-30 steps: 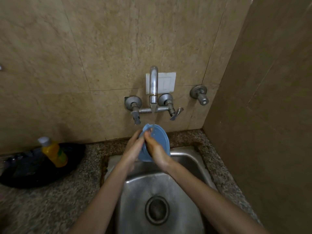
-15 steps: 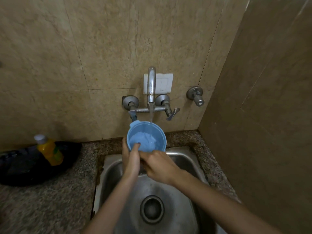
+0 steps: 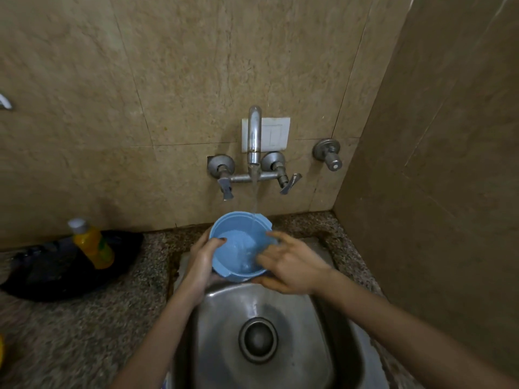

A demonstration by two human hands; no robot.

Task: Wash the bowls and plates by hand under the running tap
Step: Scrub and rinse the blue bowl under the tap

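Water (image 3: 254, 197) from the tap (image 3: 254, 136) falls straight into the blue bowl (image 3: 236, 256), which is held mouth-up above the back edge of the sink (image 3: 295, 346), clear of the counter (image 3: 84, 332). The left hand (image 3: 200, 259) has a firm grip on the bowl's left rim, with the thumb hooked inside and the fingers round the outer wall. The right hand (image 3: 292, 268) reaches in from the other side, fingers down in the pooled water and thumb below the near wall. It is blurred, so I cannot tell whether its grip clasps the wall or the fingers only rub the inside. I judge this to be the rinse-and-rub step on one bowl, with the inside being worked. The next move likely calls for tipping the water into the sink and turning the bowl so the stream reaches its outside and base, with the left hand steady on a wet wall that could slip. A yellow bottle (image 3: 94, 245) stands well off to the left
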